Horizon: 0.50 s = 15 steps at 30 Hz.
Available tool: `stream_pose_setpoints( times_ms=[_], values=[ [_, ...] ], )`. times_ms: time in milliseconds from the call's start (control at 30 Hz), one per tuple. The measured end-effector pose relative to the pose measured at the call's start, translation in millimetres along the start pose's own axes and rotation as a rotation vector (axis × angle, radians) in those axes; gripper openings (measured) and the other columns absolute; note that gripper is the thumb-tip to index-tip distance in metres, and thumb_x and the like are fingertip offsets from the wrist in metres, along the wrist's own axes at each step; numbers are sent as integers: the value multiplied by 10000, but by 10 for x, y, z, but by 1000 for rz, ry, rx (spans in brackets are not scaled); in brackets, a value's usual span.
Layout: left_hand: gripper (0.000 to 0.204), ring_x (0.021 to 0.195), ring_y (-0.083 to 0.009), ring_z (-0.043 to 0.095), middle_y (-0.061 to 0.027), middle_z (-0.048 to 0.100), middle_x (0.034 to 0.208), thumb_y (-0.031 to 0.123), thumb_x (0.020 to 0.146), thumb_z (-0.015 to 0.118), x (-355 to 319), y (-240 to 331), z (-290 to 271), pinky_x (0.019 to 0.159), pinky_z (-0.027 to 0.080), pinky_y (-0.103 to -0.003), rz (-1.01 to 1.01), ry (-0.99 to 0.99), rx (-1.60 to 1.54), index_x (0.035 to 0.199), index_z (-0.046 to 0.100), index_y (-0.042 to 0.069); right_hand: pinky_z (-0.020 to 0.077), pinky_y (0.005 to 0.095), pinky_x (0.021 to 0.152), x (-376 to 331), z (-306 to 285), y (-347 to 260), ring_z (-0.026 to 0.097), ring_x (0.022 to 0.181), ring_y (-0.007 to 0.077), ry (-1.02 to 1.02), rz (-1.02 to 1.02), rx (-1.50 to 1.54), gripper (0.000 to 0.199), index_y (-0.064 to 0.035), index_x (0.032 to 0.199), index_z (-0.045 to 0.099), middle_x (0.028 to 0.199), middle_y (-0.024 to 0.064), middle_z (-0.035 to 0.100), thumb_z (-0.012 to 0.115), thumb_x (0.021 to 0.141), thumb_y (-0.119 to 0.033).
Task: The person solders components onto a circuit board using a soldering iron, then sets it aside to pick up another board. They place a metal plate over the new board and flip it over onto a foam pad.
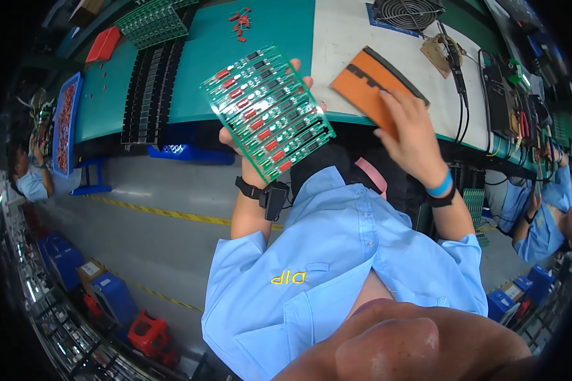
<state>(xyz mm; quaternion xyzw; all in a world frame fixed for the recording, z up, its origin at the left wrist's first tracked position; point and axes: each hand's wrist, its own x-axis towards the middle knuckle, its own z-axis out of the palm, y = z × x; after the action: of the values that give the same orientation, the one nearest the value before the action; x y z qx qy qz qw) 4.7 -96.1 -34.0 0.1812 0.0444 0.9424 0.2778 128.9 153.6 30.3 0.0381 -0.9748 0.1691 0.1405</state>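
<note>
My left hand (231, 138) holds a green circuit board panel (270, 111) tilted above the near table edge, gripping it from beneath with fingertips showing past its far right side. Rows of red block-shaped components and small dark parts cover the panel. To the right, my right hand (410, 130) lies over the near end of a flat orange board (362, 86), fingers stretched out and thumb apart. The orange board has dark strips and rests on the white worktop, its near end reaching past the table edge. The hand hides part of it.
Loose red components (240, 24) lie on the green mat (213, 70). Left of it stand a black slotted rack (149, 95), a red tray (103, 44) and a blue bin (76, 86). A fan (408, 11) and cabled tool (451, 54) are at the right. Co-workers sit on both sides.
</note>
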Motion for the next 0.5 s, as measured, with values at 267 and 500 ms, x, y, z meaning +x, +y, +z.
stream_pose_setpoints(
  times_ms=[267,500],
  values=[
    [1273,1469,-457,426,-239,317,1657,525,662,920,76,-241,118,1110,435,-744,-59,25,54,1650,245,90,478,333,1060,34,-684,436,630,1223,183,344,261,995,407,15,1452,531,1344,111,662,573,1053,-54],
    [1232,1442,-444,468,-253,370,1622,523,673,901,151,-289,181,1097,496,-659,-145,47,91,1624,281,45,463,328,1096,123,-146,386,622,1259,182,143,431,1516,501,48,1508,449,1397,135,631,586,1042,-74]
  ],
)
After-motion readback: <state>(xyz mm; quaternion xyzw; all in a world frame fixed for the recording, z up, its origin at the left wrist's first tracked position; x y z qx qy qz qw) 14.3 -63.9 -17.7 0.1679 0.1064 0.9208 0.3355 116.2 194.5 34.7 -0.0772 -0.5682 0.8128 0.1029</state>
